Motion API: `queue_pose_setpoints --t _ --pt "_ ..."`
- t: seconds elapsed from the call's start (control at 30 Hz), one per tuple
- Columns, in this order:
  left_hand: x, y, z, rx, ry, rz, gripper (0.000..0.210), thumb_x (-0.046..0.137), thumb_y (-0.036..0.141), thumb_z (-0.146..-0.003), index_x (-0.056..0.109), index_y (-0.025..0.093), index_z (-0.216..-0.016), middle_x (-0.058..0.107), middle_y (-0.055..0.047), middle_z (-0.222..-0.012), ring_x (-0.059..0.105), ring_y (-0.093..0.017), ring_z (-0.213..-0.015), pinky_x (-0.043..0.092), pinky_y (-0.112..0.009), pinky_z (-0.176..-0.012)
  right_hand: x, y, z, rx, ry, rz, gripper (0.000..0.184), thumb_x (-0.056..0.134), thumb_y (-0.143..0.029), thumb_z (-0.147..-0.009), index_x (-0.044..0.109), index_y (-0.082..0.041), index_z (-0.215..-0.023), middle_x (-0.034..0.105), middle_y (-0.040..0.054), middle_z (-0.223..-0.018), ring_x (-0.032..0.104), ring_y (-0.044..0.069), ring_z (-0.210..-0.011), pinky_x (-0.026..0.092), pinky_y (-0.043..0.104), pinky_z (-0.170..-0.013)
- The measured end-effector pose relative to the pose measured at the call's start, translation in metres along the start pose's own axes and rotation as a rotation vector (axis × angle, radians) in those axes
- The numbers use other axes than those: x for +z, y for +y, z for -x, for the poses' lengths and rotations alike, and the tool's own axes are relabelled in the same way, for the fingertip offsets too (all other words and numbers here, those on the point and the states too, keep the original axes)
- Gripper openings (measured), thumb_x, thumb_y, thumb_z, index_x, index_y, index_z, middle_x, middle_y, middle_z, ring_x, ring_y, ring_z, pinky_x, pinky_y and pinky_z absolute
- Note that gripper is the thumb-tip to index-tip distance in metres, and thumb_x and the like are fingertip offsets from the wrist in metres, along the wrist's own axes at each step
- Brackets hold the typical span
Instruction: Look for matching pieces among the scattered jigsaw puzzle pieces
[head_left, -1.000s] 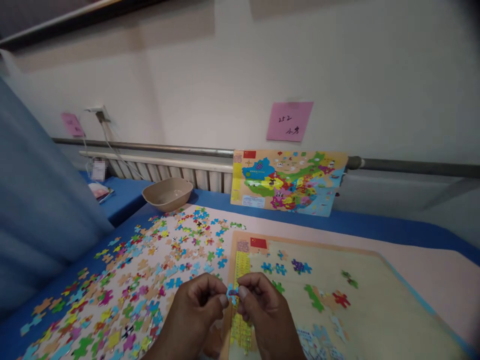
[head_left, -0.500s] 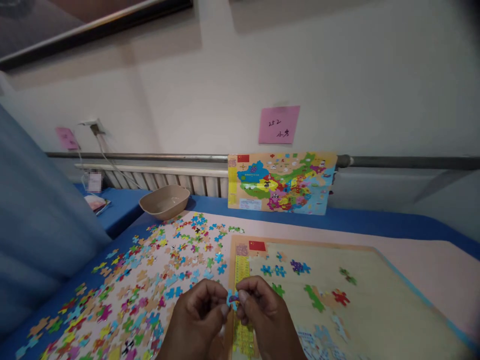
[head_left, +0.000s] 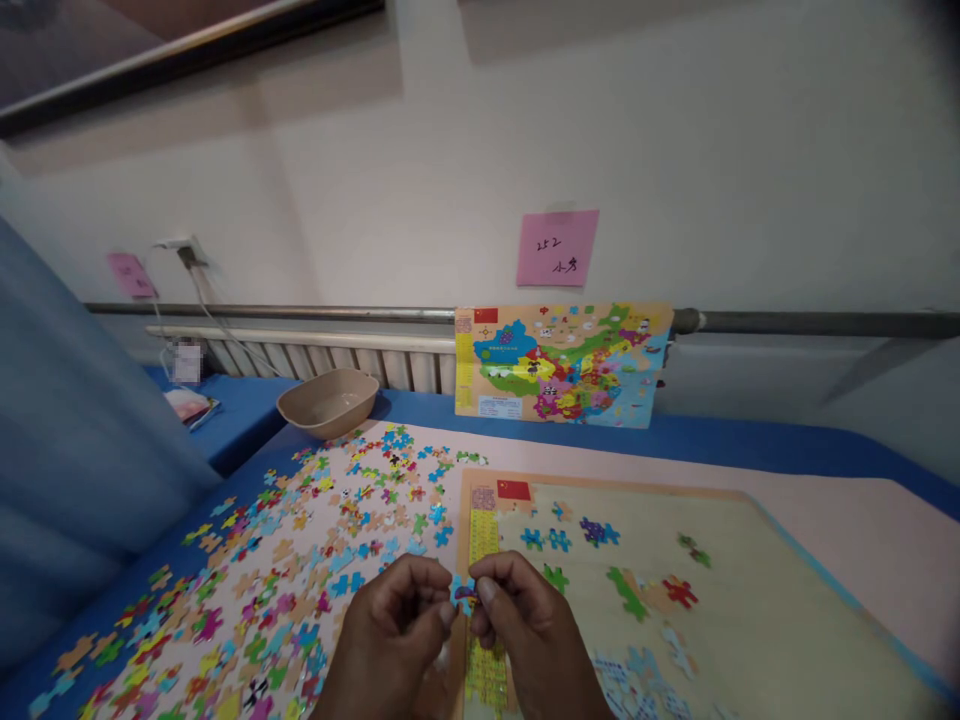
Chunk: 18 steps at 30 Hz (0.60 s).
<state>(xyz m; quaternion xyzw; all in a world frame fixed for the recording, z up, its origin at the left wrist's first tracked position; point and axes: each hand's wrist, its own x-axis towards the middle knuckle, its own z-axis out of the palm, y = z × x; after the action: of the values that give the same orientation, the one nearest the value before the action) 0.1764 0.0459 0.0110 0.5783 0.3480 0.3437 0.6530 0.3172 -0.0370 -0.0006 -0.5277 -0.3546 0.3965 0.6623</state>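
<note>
My left hand [head_left: 394, 630] and my right hand [head_left: 525, 625] meet at the bottom middle, both pinching one small blue puzzle piece [head_left: 463, 592] with a purple mark between thumbs and forefingers. They hover over the left edge of a wooden puzzle board [head_left: 750, 610], which carries a red flag corner and a few fitted pieces. A spread of loose coloured pieces [head_left: 300, 550] lies on the pink mat to the left of my hands.
A finished map picture [head_left: 559, 362] leans against the wall pipe, under a pink note [head_left: 556, 247]. A beige bowl [head_left: 328, 401] stands at the back left. Blue fabric [head_left: 75, 440] rises on the far left. A radiator runs along the wall.
The view has tipped up and shifted slightly; my hands stay together on the blue piece, turning it a little between the fingertips.
</note>
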Motion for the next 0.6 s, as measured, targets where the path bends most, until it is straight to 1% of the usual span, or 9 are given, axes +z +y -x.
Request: queue_pose_setpoints --t 0.1,0.33,0.47,0.6 --pt "0.001 0.0 0.0 -0.005 0.013 0.003 0.019 0.082 0.028 -0.075 0.074 0.018 -0.089 0.069 -0.001 -0.076 0.06 -0.014 -0.067 0.044 -0.023 -0.063 0.001 -0.003 -0.001 0.003 0.001 0.008 0.04 0.069 -0.058 -0.095 0.068 -0.018 -0.096 0.061 0.0018 -0.071 0.052 0.018 -0.066 0.041 0.03 -0.064" --pt "0.006 0.01 0.004 -0.006 0.037 0.0 0.017 0.08 0.029 -0.074 0.075 0.018 -0.086 0.07 -0.001 -0.076 0.06 -0.014 -0.068 0.043 -0.023 -0.063 -0.001 -0.002 -0.001 0.0 0.003 0.04 0.042 0.067 -0.06 -0.096 0.068 -0.018 -0.097 0.06 0.0021 -0.072 0.053 0.018 -0.067 0.042 0.031 -0.065" --pt "0.005 0.01 0.003 -0.009 0.041 0.006 0.019 0.082 0.03 -0.074 0.076 0.017 -0.086 0.071 -0.003 -0.078 0.06 -0.015 -0.069 0.043 -0.024 -0.064 -0.002 0.002 0.002 -0.001 -0.004 0.058 0.037 0.063 -0.056 -0.1 0.068 -0.019 -0.105 0.063 0.0028 -0.077 0.055 0.019 -0.071 0.043 0.031 -0.068" --pt "0.004 0.006 0.002 -0.016 0.021 0.007 0.022 0.084 0.032 -0.075 0.076 0.017 -0.088 0.071 -0.004 -0.078 0.058 -0.014 -0.067 0.041 -0.023 -0.063 -0.001 0.003 0.001 -0.001 0.018 0.046 0.035 0.067 -0.053 -0.096 0.068 -0.019 -0.102 0.063 0.003 -0.078 0.054 0.019 -0.07 0.043 0.031 -0.068"
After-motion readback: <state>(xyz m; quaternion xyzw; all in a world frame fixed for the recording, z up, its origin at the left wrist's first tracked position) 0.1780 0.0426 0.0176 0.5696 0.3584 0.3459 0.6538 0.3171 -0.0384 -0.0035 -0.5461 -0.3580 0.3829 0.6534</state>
